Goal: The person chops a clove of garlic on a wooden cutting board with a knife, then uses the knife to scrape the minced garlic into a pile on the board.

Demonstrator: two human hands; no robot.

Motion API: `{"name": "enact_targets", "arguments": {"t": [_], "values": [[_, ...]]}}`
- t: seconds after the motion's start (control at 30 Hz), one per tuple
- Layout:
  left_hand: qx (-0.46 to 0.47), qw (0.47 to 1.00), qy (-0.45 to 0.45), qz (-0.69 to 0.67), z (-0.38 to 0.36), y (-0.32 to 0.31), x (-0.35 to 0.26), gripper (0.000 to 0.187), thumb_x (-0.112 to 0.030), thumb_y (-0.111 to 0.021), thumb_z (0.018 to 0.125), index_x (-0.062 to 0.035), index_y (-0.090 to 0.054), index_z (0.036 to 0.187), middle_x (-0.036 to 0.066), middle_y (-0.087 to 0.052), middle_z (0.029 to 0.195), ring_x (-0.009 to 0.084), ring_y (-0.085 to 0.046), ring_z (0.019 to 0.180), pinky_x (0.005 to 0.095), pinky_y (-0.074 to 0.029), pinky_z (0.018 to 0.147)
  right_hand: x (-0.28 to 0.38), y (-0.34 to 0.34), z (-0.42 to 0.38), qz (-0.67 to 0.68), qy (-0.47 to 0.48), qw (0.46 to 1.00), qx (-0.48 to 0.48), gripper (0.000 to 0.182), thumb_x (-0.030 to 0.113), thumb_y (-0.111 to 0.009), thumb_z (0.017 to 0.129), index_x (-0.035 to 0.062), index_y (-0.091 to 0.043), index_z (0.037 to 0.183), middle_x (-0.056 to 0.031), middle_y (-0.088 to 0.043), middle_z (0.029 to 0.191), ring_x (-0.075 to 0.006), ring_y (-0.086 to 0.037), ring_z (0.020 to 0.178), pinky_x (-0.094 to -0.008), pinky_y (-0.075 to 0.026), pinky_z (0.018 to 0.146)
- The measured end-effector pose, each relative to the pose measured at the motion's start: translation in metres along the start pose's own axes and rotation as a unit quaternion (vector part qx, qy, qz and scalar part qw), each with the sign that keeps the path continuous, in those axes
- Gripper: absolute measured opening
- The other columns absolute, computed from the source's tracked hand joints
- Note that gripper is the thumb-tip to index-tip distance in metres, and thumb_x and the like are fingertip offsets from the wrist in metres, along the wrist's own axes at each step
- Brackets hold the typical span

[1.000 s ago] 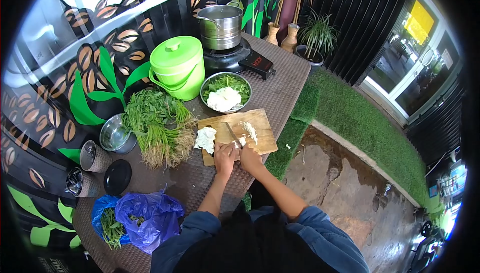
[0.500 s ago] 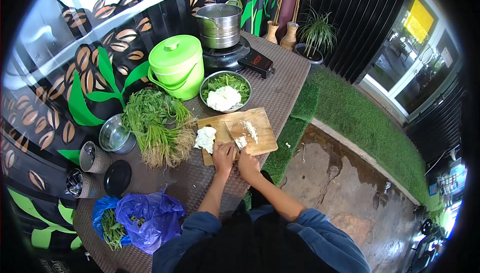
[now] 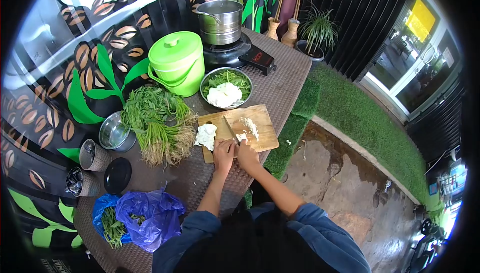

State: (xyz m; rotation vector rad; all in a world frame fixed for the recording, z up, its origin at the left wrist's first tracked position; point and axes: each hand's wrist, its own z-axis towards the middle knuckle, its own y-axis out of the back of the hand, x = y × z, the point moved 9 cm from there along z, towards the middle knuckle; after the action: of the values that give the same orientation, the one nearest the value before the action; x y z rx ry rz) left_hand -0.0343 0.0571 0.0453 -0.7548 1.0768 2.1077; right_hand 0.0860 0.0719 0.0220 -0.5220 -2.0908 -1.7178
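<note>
Beside the cutting board (image 3: pixel 260 123) lie leafy greens (image 3: pixel 157 123).

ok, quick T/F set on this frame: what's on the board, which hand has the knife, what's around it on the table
1. The left hand holds the knife over the cutting board. True.
2. The green bucket has its lid off. False: the lid is on.
3. The right hand rests on the board's near edge by small white pieces. True.
4. The metal bowl beyond the board is empty. False: it holds greens and white pieces.
5. The bundle of greens lies right of the board. False: it lies on its left, beside a larger white chunk.
6. A steel pot sits on the stove. True.
</note>
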Motion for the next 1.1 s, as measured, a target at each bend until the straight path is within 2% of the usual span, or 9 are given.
{"name": "enact_targets", "arguments": {"t": [0.07,0.23,0.3,0.4,0.6,0.67,0.8,0.9,1.1], "values": [[0.011,0.999,-0.026,0.025,0.002,-0.001,-0.005,0.013,-0.007,-0.068,0.076,-0.0014,-0.071,0.087,0.011,-0.070,0.086,0.0302,-0.056,0.088,0.0385,-0.047,0.079,0.002,0.009,0.000,-0.010,0.010,1.000,0.000,0.035,0.030,-0.044,0.095,-0.0039,-0.045,0.106,-0.0265,-0.065,0.087,-0.0421,-0.066,0.084,-0.0500,-0.054,0.073],[0.015,1.000,-0.002,-0.001,0.003,0.000,-0.003,0.012,-0.006,-0.068,0.075,-0.0011,-0.070,0.086,0.011,-0.069,0.088,0.0301,-0.056,0.090,0.0381,-0.047,0.080,-0.002,-0.006,-0.012,-0.012,0.004,1.000,0.003,0.034,0.029,-0.044,0.096,-0.0035,-0.045,0.103,-0.0265,-0.065,0.087,-0.0425,-0.066,0.082,-0.0496,-0.054,0.071],[0.022,1.000,0.003,-0.004,0.004,-0.003,-0.003,0.011,-0.005,-0.068,0.075,-0.0011,-0.069,0.086,0.011,-0.069,0.089,0.0301,-0.056,0.090,0.0381,-0.046,0.080,0.000,-0.004,-0.015,-0.008,0.012,0.999,-0.042,0.033,0.029,-0.045,0.095,-0.0037,-0.045,0.103,-0.0277,-0.065,0.088,-0.0426,-0.066,0.080,-0.0491,-0.054,0.069],[0.015,1.000,0.006,-0.015,0.002,-0.001,-0.001,0.009,-0.004,-0.067,0.076,-0.0007,-0.069,0.085,0.011,-0.068,0.090,0.0304,-0.056,0.091,0.0382,-0.046,0.081,0.004,-0.001,0.004,-0.007,0.025,1.000,-0.004,0.033,0.029,-0.045,0.095,-0.0036,-0.045,0.103,-0.0273,-0.065,0.086,-0.0424,-0.067,0.079,-0.0482,-0.055,0.069],[0.018,1.000,-0.005,-0.003,0.002,-0.002,-0.001,0.009,-0.003,-0.065,0.078,-0.0001,-0.067,0.086,0.013,-0.067,0.089,0.0312,-0.056,0.091,0.0395,-0.046,0.081,0.006,0.001,-0.009,-0.028,0.021,0.999,-0.011,0.034,0.030,-0.045,0.095,-0.0032,-0.045,0.101,-0.0264,-0.065,0.082,-0.0413,-0.067,0.078,-0.0477,-0.055,0.069],[0.018,1.000,0.026,0.001,0.001,-0.003,0.004,0.010,-0.003,-0.064,0.079,0.0000,-0.066,0.089,0.013,-0.067,0.088,0.0317,-0.056,0.092,0.0401,-0.046,0.081,0.001,-0.006,-0.006,-0.018,0.013,1.000,-0.020,0.035,0.032,-0.046,0.095,-0.0032,-0.046,0.102,-0.0266,-0.065,0.083,-0.0412,-0.067,0.079,-0.0478,-0.054,0.069],[0.012,1.000,0.017,-0.011,0.001,-0.001,0.002,0.011,-0.003,-0.064,0.079,-0.0001,-0.066,0.090,0.013,-0.066,0.087,0.0321,-0.057,0.091,0.0401,-0.046,0.080,0.004,-0.002,0.008,-0.012,0.030,0.999,-0.030,0.035,0.032,-0.046,0.095,-0.0024,-0.045,0.103,-0.0259,-0.066,0.083,-0.0407,-0.067,0.079,-0.0480,-0.055,0.069],[-0.012,0.996,0.060,-0.072,0.001,0.003,0.011,0.012,-0.003,-0.065,0.079,-0.0004,-0.066,0.091,0.014,-0.065,0.087,0.0322,-0.058,0.089,0.0392,-0.046,0.078,0.007,0.004,0.002,-0.020,0.031,0.999,-0.013,0.033,0.031,-0.045,0.095,-0.0020,-0.045,0.103,-0.0256,-0.066,0.083,-0.0412,-0.067,0.078,-0.0486,-0.054,0.068],[0.015,1.000,0.022,-0.012,0.005,0.004,0.001,0.015,-0.001,-0.066,0.079,0.0001,-0.068,0.094,0.013,-0.066,0.085,0.0299,-0.059,0.088,0.0384,-0.047,0.078,0.001,-0.009,0.003,-0.021,0.016,0.999,-0.027,0.031,0.029,-0.044,0.096,-0.0016,-0.045,0.103,-0.0252,-0.066,0.083,-0.0418,-0.067,0.080,-0.0493,-0.054,0.071]]}}
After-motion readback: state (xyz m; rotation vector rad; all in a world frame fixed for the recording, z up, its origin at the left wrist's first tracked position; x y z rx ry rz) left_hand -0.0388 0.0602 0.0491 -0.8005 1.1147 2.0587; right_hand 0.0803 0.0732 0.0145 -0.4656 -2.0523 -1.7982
